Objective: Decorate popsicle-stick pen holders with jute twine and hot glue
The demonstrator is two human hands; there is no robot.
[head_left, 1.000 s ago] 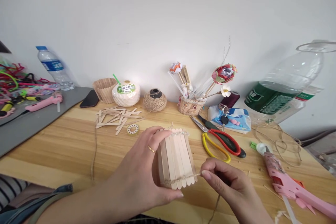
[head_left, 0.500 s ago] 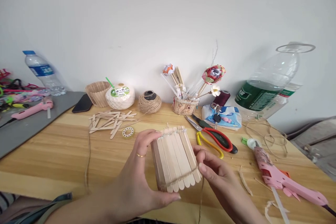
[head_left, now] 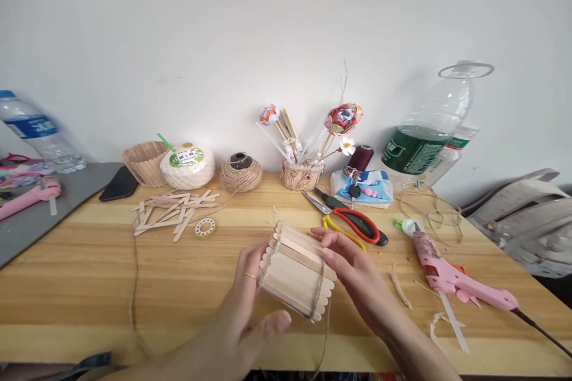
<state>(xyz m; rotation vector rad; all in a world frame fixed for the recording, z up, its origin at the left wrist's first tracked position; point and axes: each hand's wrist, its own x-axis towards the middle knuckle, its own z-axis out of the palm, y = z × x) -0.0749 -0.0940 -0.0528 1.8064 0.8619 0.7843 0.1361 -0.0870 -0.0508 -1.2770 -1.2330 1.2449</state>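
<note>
A small holder of wooden craft sticks (head_left: 292,271) lies tilted on its side between my hands, its rounded stick ends facing left and right. Twine (head_left: 322,286) runs around it near the right end, and a loose length hangs below. My left hand (head_left: 250,303) holds the left end, fingers behind and thumb lifted off the front. With thumb and fingers closed, my right hand (head_left: 346,259) grips the upper right edge at the twine.
Loose craft sticks (head_left: 174,211), a tape roll (head_left: 205,227) and a twine ball (head_left: 241,174) lie behind on the left. Scissors (head_left: 357,223) are behind the holder. A pink glue gun (head_left: 465,286) lies right, near a large bottle (head_left: 417,143).
The holder has turned so its sticks run more sideways. My left thumb has come off its lower edge, and my right hand has shifted to its upper right. The view has swung right.
</note>
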